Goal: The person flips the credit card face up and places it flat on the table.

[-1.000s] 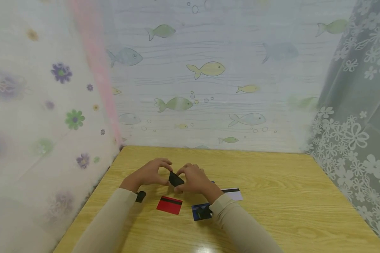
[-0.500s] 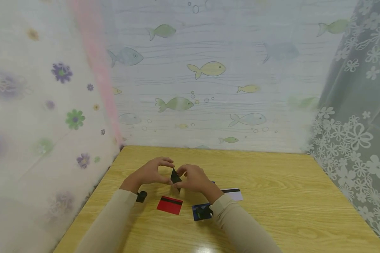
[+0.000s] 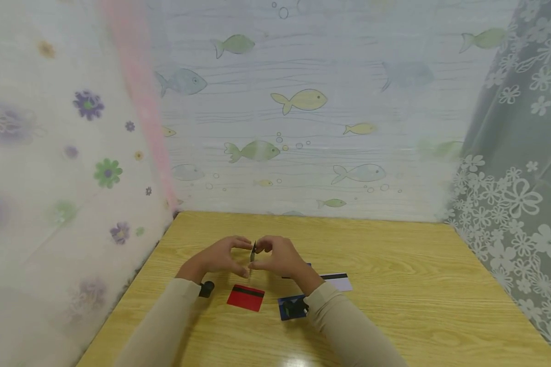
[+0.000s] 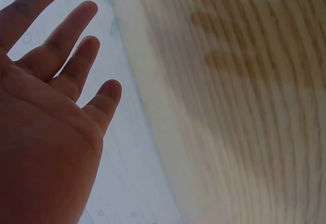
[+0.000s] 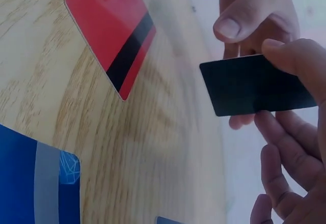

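Note:
My right hand pinches a black card between thumb and fingers, above the table. From the head view the card stands nearly edge-on; the right wrist view shows its dark flat face. Just left of it is my left hand, thumb and fingers spread around the card's side. In the right wrist view the left thumb stands apart from the card, and part of that hand is hidden behind it. The left wrist view shows the left fingers extended, with no card visible there.
On the wooden table lie a red card with a black stripe, a blue card partly covered by the right wrist's black device, and a white striped card. Another blue card is mostly hidden behind the right hand.
The black card has turned from showing its face to nearly edge-on in the head view. My left hand has dropped slightly, and its thumb has come away from the card.

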A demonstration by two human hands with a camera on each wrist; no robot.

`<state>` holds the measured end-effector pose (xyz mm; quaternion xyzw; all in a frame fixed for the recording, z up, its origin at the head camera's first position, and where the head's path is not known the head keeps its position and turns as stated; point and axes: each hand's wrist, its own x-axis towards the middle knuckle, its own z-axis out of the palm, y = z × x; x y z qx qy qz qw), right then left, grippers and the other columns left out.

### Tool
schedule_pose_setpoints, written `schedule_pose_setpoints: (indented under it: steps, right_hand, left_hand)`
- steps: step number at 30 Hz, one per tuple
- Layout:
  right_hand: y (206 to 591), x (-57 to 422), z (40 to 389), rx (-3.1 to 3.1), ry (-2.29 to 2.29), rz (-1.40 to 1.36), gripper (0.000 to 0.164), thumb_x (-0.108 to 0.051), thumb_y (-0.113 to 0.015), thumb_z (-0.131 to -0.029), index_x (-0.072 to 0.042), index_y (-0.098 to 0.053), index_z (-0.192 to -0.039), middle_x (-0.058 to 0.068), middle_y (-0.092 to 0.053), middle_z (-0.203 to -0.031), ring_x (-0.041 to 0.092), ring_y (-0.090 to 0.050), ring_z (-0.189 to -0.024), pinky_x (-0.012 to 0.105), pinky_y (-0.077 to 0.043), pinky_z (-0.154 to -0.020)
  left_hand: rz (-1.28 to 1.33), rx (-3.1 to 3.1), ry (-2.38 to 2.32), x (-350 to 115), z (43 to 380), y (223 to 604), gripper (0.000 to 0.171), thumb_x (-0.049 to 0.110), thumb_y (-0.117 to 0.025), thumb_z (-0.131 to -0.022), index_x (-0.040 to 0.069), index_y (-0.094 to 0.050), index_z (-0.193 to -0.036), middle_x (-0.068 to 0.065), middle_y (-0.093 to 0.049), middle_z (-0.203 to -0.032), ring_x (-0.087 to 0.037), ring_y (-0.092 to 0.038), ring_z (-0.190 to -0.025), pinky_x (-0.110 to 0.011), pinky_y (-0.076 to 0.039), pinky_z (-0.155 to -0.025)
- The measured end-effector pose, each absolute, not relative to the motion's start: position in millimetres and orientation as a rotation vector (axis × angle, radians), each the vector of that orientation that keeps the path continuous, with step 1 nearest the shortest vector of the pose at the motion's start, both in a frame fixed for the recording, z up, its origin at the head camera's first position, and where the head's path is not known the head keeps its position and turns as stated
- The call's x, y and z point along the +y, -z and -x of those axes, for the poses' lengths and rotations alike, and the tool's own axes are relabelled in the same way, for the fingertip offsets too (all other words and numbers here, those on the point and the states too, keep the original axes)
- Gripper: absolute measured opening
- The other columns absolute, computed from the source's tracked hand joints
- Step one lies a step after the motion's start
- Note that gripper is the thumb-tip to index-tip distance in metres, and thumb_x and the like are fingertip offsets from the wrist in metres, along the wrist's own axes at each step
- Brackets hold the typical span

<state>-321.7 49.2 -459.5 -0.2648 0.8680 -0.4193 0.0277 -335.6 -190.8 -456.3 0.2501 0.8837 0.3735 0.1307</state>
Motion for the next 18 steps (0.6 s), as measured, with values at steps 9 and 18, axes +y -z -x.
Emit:
schedule_pose_setpoints:
  steps: [9,18]
  right_hand:
    - [461.0,48.4,320.9,2.649,1.366,0.784,0.042,-0.043,-0.085,-0.085,-0.022,-0.073,-0.119,-0.003,-0.076,-0.114,0.030,-0.064,-0.116,0.046,-0.052,-0.098]
    - [463.2,50.7,323.0,2.689,1.292,0.794,0.029,-0.037,-0.085,-0.084,-0.024,-0.074,-0.108,-0.005,-0.071,-0.110,0.023,-0.062,-0.107,0.040,-0.053,-0.091]
  left_hand:
    - [-0.772,2.582,-1.072,-190.2,335.5,459.2,0.056,0.031,-0.090,-0.081,0.014,-0.071,-0.132,-0.007,-0.050,-0.155,-0.041,-0.036,-0.149,-0.068,-0.038,-0.111]
    - [-0.729,2.632,-1.090,-191.6,335.0,466.5,0.044,0.027,-0.090,-0.079,0.022,-0.075,-0.120,-0.004,-0.055,-0.150,-0.039,-0.040,-0.147,-0.066,-0.038,-0.112]
